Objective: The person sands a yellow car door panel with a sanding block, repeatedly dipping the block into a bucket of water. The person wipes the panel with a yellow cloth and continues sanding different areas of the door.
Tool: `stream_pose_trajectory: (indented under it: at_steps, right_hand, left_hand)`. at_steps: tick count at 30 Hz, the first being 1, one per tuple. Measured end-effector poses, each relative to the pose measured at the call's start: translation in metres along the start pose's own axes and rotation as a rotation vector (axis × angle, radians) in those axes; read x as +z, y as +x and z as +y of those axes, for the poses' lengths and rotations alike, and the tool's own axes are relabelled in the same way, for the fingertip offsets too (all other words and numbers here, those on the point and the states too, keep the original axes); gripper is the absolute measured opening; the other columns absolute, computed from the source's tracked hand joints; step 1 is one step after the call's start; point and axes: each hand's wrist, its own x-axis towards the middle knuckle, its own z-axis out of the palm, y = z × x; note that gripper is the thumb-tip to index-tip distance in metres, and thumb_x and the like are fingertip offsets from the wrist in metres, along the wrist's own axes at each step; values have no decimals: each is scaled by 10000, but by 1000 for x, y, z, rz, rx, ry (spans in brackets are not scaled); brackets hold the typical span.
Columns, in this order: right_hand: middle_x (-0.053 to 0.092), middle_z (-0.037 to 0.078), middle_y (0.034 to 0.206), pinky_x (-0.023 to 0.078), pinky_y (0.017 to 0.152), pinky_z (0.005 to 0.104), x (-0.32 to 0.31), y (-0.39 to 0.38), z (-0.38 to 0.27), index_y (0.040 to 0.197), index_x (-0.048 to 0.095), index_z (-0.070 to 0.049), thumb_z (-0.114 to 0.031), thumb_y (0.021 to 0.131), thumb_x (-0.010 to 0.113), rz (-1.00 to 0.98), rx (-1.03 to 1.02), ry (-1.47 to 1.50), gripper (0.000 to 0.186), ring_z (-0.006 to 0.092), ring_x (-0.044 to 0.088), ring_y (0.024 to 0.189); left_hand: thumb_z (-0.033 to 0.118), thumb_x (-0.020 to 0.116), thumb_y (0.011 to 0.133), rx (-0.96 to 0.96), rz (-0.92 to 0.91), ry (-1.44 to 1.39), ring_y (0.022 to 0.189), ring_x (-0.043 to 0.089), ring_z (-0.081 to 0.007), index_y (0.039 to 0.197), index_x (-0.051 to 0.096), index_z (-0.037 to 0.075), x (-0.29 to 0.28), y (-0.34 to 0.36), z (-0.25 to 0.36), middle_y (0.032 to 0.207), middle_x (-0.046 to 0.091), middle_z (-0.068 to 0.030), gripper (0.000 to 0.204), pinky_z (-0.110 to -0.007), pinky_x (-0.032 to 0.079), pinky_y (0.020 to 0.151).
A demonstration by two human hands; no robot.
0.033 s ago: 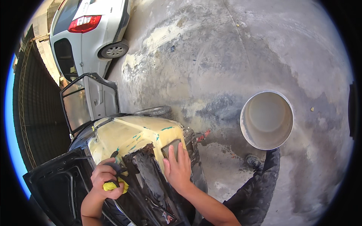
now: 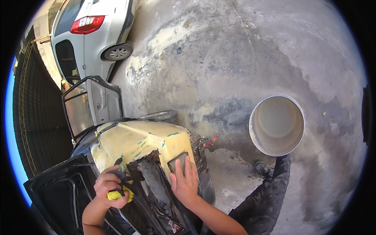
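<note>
A bucket (image 2: 256, 126) stands at your three o'clock, a white car (image 2: 94, 43) at ten, an open door (image 2: 103, 101) at nine. Your left hand (image 2: 109, 188) grips a yellow-and-dark bundle (image 2: 114, 194); your right hand (image 2: 185, 182), fingers extended, presses a grey block (image 2: 182, 157) on the cream panel (image 2: 131, 132) at eight, slightly nearer six than before.

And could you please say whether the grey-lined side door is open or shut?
Open: the side door stands swung out from the car body, grey lining exposed.

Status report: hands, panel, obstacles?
Left hand gripping yellow-and-black wad. Right hand flat on sanding block, against cream-coated car panel. Bucket off right, not obstructing.
</note>
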Motion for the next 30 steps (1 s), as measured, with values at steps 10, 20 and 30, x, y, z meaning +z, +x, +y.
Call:
stream_pose_trajectory:
  at_steps: [10, 20, 30]
  right_hand:
    - [467, 344, 1392, 453, 927, 532, 11, -5, 3, 1375, 534, -8, -245, 914, 662, 2, 7, -76, 534, 488, 529, 1143]
    - [501, 333, 1346, 463, 896, 523, 14, 15, 2, 1377, 538, -27, -258, 885, 694, -32, -97, -128, 566, 476, 529, 1136]
    - [464, 307, 1383, 454, 905, 511, 2, 25, -13, 1343, 555, -32, -247, 874, 704, -85, -119, -120, 537, 454, 521, 1111]
  left_hand:
    - [67, 733, 537, 48, 181, 131, 703, 644, -279, 815, 574, 48, 14, -6, 3, 822, 603, -119, 321, -458, 595, 834]
    - [48, 711, 541, 36, 142, 135, 694, 635, -276, 810, 573, 41, 14, -2, 6, 808, 603, -129, 302, -468, 594, 838]
    - [59, 734, 545, 41, 148, 155, 637, 607, -247, 779, 563, 47, 15, -2, 3, 754, 585, -91, 290, -458, 601, 823]
